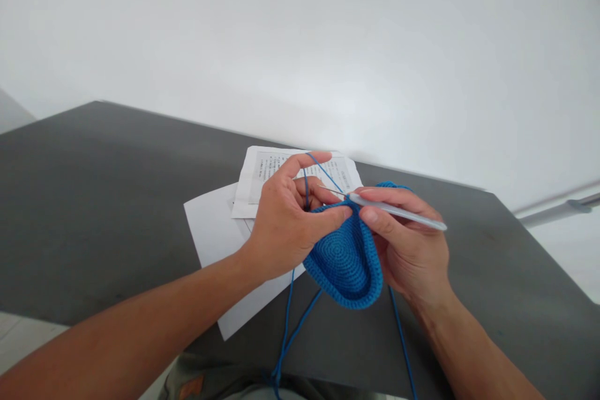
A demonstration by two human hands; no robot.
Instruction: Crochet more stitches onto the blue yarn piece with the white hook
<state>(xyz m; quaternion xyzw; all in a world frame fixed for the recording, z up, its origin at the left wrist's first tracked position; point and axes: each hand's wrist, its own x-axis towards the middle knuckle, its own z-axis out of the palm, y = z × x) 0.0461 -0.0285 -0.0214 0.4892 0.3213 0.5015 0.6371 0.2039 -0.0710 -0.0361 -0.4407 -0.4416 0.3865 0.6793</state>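
A blue crocheted piece (pixel 344 256), round and cupped with a thick rim, hangs between my two hands above the table. My left hand (pixel 290 219) pinches its upper edge between thumb and fingers, while blue yarn (pixel 323 169) runs over the raised index finger down to the edge. In my right hand (pixel 412 237) is a crochet hook (pixel 398 209) with a pale, thick handle, held like a pen. Its thin metal tip points left, at the rim by my left thumb. Whether a loop sits on the hook is too small to tell.
Printed sheets (pixel 244 190) and a blank white paper (pixel 210 219) lie on the dark grey table (pixel 117 212) behind and left of my hands. More blue yarn (pixel 391 185) shows behind my right hand. Loose strands hang past the table's front edge. A white wall (pixel 300 44) stands behind.
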